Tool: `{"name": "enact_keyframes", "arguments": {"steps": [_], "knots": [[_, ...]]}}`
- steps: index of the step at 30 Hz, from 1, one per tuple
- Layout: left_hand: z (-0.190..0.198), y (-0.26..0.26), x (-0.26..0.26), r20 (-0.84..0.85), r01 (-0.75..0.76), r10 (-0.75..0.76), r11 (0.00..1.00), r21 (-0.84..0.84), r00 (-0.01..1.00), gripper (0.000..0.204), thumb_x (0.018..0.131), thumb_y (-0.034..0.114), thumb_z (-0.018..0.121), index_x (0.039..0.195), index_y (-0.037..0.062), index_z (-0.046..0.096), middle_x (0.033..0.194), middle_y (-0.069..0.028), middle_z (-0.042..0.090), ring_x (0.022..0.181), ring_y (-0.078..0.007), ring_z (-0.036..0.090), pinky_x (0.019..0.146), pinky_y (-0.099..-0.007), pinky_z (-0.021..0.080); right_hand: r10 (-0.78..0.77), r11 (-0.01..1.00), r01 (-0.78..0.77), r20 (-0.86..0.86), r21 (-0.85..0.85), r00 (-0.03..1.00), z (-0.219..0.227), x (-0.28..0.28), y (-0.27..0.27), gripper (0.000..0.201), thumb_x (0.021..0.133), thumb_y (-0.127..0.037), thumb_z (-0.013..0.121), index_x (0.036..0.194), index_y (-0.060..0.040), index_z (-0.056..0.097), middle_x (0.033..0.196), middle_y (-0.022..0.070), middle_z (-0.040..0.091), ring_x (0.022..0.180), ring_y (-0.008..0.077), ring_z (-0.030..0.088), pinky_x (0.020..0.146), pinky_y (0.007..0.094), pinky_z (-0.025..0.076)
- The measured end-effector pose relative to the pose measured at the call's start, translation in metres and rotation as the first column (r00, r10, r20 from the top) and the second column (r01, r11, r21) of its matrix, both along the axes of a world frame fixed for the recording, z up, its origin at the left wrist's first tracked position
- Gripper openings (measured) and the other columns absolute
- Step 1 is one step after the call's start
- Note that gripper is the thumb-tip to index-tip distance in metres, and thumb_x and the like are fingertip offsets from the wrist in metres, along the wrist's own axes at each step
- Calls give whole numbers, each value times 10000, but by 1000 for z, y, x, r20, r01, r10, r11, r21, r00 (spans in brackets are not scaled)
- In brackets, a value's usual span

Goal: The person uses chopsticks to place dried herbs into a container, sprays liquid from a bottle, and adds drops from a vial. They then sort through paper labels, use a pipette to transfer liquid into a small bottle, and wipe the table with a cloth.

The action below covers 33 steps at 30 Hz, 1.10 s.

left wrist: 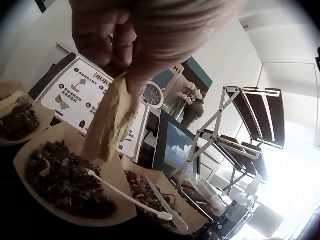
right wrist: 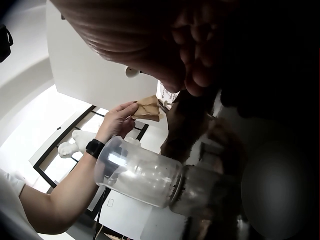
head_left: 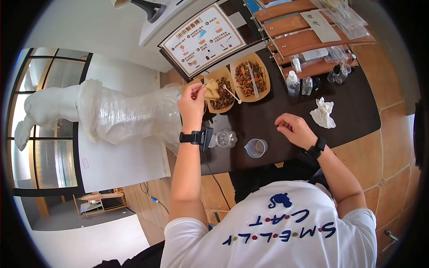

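Observation:
My left hand (head_left: 193, 105) pinches a creased tan paper pouch (left wrist: 111, 120) by its upper end, and the pouch hangs down. Below it sits a paper tray (left wrist: 125, 220) of dried plant bits (left wrist: 65, 182), with a white stirring stick (left wrist: 132, 200) resting across. Beside that tray, a second paper tray (head_left: 267, 87) holds a colourful dried mix under a clear plastic strip (head_left: 253, 80). My right hand (head_left: 295, 128) hovers at the table's near side, fingers loosely bent and holding nothing. Closest to it stands a clear measuring beaker (head_left: 256, 148); a clear lobed container (head_left: 226, 139) is further left.
An instruction sheet (head_left: 203, 40) leans at the back. A wooden folding rack (head_left: 290, 31) stands at back right, small bottles (head_left: 293, 84) before it. Crumpled tissue (head_left: 322, 113) lies on the dark table (head_left: 353, 120). A plastic-wrapped white figure (head_left: 134, 111) lies left of the table.

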State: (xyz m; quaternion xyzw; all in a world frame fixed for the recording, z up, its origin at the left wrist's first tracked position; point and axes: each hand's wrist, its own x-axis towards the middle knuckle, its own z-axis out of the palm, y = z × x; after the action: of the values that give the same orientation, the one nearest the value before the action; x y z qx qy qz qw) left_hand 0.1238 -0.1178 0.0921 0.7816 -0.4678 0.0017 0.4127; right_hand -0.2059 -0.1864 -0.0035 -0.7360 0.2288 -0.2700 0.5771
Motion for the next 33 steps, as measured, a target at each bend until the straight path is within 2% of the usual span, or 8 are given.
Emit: {"name": "enact_keyframes", "arguments": {"steps": [6, 9, 11, 14, 24, 29, 30, 33], "knots": [[-1, 5, -1, 2, -14, 14, 997, 71, 1000, 145, 924, 107, 720, 1044, 26, 730, 901, -107, 755, 767, -148, 697, 716, -289, 544, 0, 1000, 0, -8, 3, 1000, 1, -1, 1, 140, 865, 8, 690, 998, 4, 646, 844, 105, 640, 723, 191, 631, 657, 300, 513], [3, 8, -7, 13, -30, 30, 999, -24, 999, 130, 927, 108, 712, 1022, 23, 730, 884, -113, 745, 757, -169, 696, 708, -300, 541, 1, 1000, -1, -7, -1, 1000, 1, -1, 1, 140, 866, 10, 691, 998, 5, 646, 845, 106, 642, 722, 191, 631, 657, 300, 512], [-1, 8, -2, 106, -21, 17, 999, 38, 994, 116, 928, 99, 696, 1011, 22, 722, 854, -114, 730, 741, -192, 690, 693, -311, 539, 9, 1000, -9, -7, -14, 1000, 2, 1, -1, 139, 866, 11, 690, 998, 6, 646, 846, 106, 643, 721, 190, 632, 656, 300, 512], [-3, 7, 2, 28, -63, 65, 997, -48, 998, 101, 925, 89, 681, 996, 24, 712, 839, -112, 723, 734, -206, 688, 691, -319, 541, -2, 1000, 2, -9, -17, 1000, 0, -1, 2, 139, 867, 12, 689, 999, 8, 646, 852, 106, 648, 725, 189, 635, 657, 296, 513], [-4, 5, 4, 72, -68, 66, 997, 22, 995, 96, 900, 79, 686, 985, 36, 703, 857, -114, 722, 739, -217, 698, 685, -327, 545, -1, 1000, 1, -20, 4, 1000, 3, -1, 1, 130, 876, 12, 682, 1001, 5, 647, 850, 97, 644, 731, 172, 634, 665, 286, 516], [-3, 6, 5, 190, -62, 56, 998, 25, 980, 83, 875, 102, 711, 943, 55, 715, 870, -103, 717, 771, -242, 699, 704, -341, 541, -2, 1000, 3, -24, 3, 1000, 2, 1, 0, 133, 874, 15, 682, 1002, 4, 646, 850, 96, 642, 732, 171, 635, 668, 288, 518], [-4, 7, 5, 165, -60, 66, 997, -41, 984, 81, 873, 120, 718, 922, 56, 710, 878, -99, 709, 779, -256, 694, 710, -352, 538, -4, 1000, 4, -18, 2, 1000, 2, 1, 0, 134, 874, 17, 682, 1002, 4, 645, 850, 97, 642, 733, 172, 636, 668, 289, 519], [-8, 9, 8, 248, -55, 45, 998, 32, 968, 87, 875, 132, 721, 905, 53, 702, 888, -99, 711, 782, -252, 695, 704, -352, 536, 3, 1000, -3, -22, -4, 1000, 0, -3, 4, 136, 872, 19, 683, 1002, 5, 644, 852, 99, 641, 733, 174, 637, 669, 290, 519]]}}
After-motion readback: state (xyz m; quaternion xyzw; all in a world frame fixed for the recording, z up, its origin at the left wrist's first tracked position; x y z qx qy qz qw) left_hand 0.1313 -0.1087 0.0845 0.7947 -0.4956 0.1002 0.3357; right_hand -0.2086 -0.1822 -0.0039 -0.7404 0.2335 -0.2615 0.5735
